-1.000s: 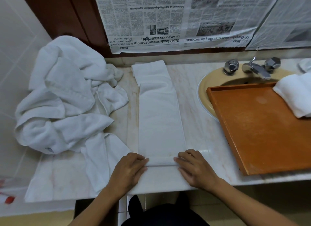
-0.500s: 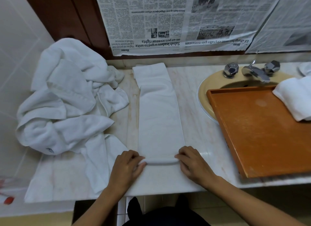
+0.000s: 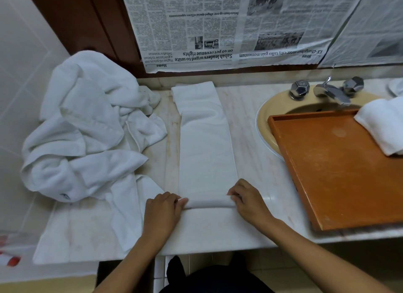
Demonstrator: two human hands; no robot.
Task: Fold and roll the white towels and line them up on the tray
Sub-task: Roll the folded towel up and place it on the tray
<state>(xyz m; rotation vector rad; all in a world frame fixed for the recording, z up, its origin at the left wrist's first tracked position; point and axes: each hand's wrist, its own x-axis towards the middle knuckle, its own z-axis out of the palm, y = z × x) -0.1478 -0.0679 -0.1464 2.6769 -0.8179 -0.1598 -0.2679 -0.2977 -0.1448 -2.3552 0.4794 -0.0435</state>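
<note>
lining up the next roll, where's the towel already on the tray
In the head view, the white towel lies at the far right of the orange tray, cut by the frame edge, near the faucet.

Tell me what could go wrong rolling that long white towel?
The roll may turn crooked: left hand and right hand pinch only its ends, and the folded towel is uneven at its far end. The loose towel pile lies close by the left hand; a flap might get caught.
</note>
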